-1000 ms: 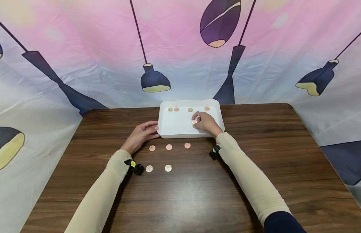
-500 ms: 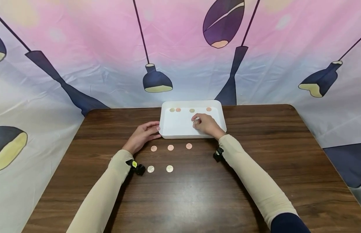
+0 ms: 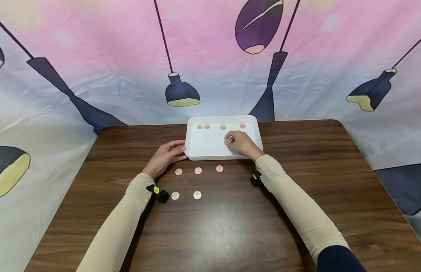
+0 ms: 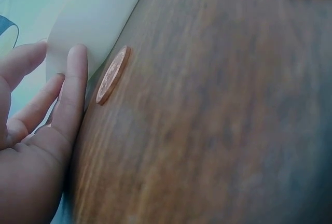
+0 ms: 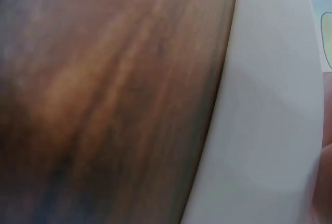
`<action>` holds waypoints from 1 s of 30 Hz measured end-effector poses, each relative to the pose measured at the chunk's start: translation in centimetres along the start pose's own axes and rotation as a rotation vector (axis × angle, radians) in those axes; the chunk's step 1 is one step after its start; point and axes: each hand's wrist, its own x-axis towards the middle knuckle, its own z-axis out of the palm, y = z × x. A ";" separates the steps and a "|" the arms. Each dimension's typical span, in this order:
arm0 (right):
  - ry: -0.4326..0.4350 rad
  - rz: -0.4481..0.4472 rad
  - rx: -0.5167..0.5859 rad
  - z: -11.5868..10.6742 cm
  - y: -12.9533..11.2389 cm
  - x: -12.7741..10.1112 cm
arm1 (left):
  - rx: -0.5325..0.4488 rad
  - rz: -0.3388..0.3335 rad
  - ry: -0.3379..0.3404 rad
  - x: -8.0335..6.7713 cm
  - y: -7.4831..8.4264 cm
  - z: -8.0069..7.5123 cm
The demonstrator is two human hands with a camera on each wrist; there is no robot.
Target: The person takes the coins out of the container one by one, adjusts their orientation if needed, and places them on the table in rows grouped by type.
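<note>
A shallow white tray point(image 3: 205, 147) stands near the table's back edge. My left hand point(image 3: 165, 156) rests against the tray's left side, its fingers fairly straight; the left wrist view has these fingers point(image 4: 78, 73) at the tray wall, beside a copper coin point(image 4: 112, 75). Over the tray's right half, my right hand point(image 3: 243, 144) pinches a silvery coin point(image 3: 226, 141) between thumb and fingertips. In the right wrist view, the tray wall point(image 5: 259, 110) hides most of that hand. Inside the tray, several coins lie along the far side, one of them a copper coin point(image 3: 242, 125).
In front of the tray, three copper coins lie in a row, including a middle coin point(image 3: 198, 170). Nearer me are two silvery coins, the right one point(image 3: 197, 195) apart from the left. A patterned cloth point(image 3: 129, 75) hangs behind the brown wooden table point(image 3: 224, 226).
Between my right fingertips the silvery coin has changed its tilt slightly, with the hand staying over the same part of the tray. My left hand keeps its place at the tray's side.
</note>
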 end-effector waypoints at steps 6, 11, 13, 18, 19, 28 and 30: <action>0.012 -0.030 0.046 0.0 0.3 -0.5 | -0.001 -0.009 -0.002 -0.1 -0.2 0.1; 0.084 -0.096 0.058 -0.2 0.3 -1.9 | -0.005 -0.009 -0.005 -0.1 -0.4 0.2; 0.132 -0.115 0.064 -0.3 0.3 -2.7 | -0.009 -0.011 -0.006 -0.1 -0.4 0.2; 0.218 -0.153 0.099 -0.3 -0.2 -4.9 | -0.010 -0.013 0.001 -0.2 -0.3 0.1; 0.230 -0.156 0.104 -0.3 -0.2 -5.4 | -0.009 -0.015 0.003 -0.2 -0.2 0.1; 0.257 -0.228 0.092 0.3 -0.5 -9.2 | -0.006 -0.006 -0.004 0.1 0.1 0.0; 0.205 -0.261 0.089 0.7 -0.6 -10.1 | -0.004 -0.009 -0.005 0.2 0.2 0.0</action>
